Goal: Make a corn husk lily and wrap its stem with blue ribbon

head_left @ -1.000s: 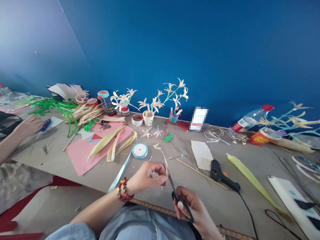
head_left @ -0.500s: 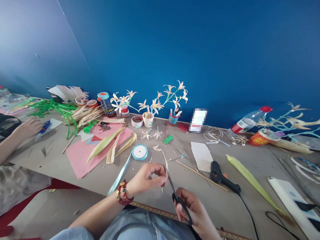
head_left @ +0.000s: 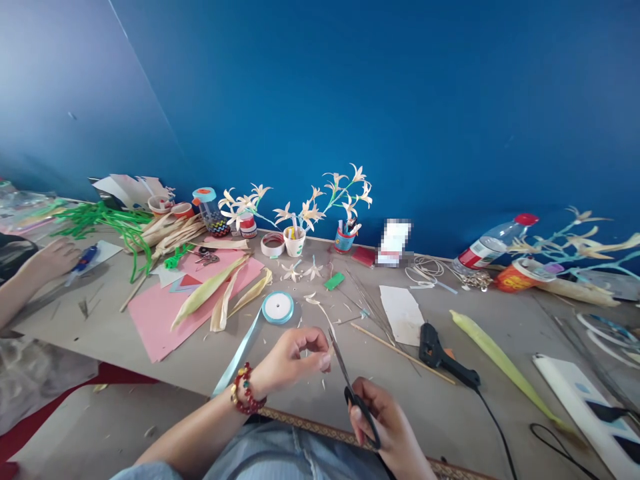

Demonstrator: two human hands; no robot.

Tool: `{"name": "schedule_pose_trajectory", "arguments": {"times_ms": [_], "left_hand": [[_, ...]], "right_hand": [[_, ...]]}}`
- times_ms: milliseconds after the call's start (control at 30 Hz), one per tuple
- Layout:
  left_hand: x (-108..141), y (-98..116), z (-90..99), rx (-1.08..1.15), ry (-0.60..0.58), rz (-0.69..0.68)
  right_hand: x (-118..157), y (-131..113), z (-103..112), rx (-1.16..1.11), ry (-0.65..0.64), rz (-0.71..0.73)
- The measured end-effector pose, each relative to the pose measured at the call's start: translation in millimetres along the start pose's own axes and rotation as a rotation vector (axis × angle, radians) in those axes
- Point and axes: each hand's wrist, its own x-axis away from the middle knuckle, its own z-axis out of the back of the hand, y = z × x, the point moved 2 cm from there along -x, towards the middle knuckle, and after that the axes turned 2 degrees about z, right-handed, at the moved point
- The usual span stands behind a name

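Note:
My right hand (head_left: 375, 413) grips a pair of black-handled scissors (head_left: 345, 373), with the blades pointing up and away from me. Thumb and fingertips of my left hand (head_left: 303, 357) are pinched together beside the scissor tips, on a small pale piece (head_left: 331, 352) that looks like a petal-shaped bit of corn husk; most of it is hidden by the fingers. Just beyond the hands, a narrow husk strip (head_left: 320, 307) and small trimmings lie on the table. A roll of light blue ribbon (head_left: 278, 307) rests behind my left hand, its loose end running toward my forearm.
A black hot glue gun (head_left: 445, 353) and a green-yellow husk (head_left: 505, 367) lie to the right, near a white power strip (head_left: 570, 400). Pink paper (head_left: 150, 320) with husks is at left. Husk flowers (head_left: 310, 213) stand in cups along the wall. Another person's hand (head_left: 57, 260) is far left.
The view has shifted slightly. My hands keep nearly the same pose, the left still pinching the small pale piece beside the scissor blades.

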Motion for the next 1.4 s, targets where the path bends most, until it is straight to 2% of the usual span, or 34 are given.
{"name": "schedule_pose_trajectory", "arguments": {"times_ms": [167, 267, 400, 567, 667, 733, 800, 867, 933, 1033, 1233, 1300, 1400], "left_hand": [[0, -4, 0.6, 0.083, -0.052, 0.047], [1, -2, -1.0, 0.069, -0.1, 0.054], [3, -4, -3.7, 0.023, -0.183, 0.109], [5, -6, -0.6, -0.103, -0.264, 0.132], [5, -5, 5.4, -0.187, -0.2, 0.102], [6, -6, 7.7, -0.16, -0.133, 0.117], [6, -10, 7.0, -0.031, -0.028, 0.122], [7, -16, 2.7, 0.177, 0.098, 0.109], [9, -23, -5.3, 0.401, 0.177, 0.113], [12, -29, -19.6, 0.555, 0.208, 0.117], [11, -24, -28.1, 0.535, 0.27, 0.042], [11, -20, -25.3, 0.528, 0.284, 0.035], [12, -17, -19.6, 0.498, 0.306, 0.008]], "right_hand": [[-3, 7, 7, 0.007, 0.054, 0.012], [-8, 8, 12, -0.012, 0.114, 0.067], [-19, -9, 11, -0.076, 0.198, 0.157], [-32, -35, 0, -0.133, 0.151, 0.154], [-35, -39, -5, -0.138, 0.117, 0.154], [-35, -37, -7, -0.133, 0.126, 0.153], [-34, -33, -8, -0.158, 0.172, 0.156], [-34, -28, -8, -0.201, 0.229, 0.167], [-34, -23, -8, -0.235, 0.268, 0.194], [-34, -19, -8, -0.24, 0.29, 0.229], [-32, -20, -8, -0.191, 0.315, 0.226], [-28, -17, -5, -0.163, 0.273, 0.213], [-20, -12, -2, -0.104, 0.09, 0.205]]}}
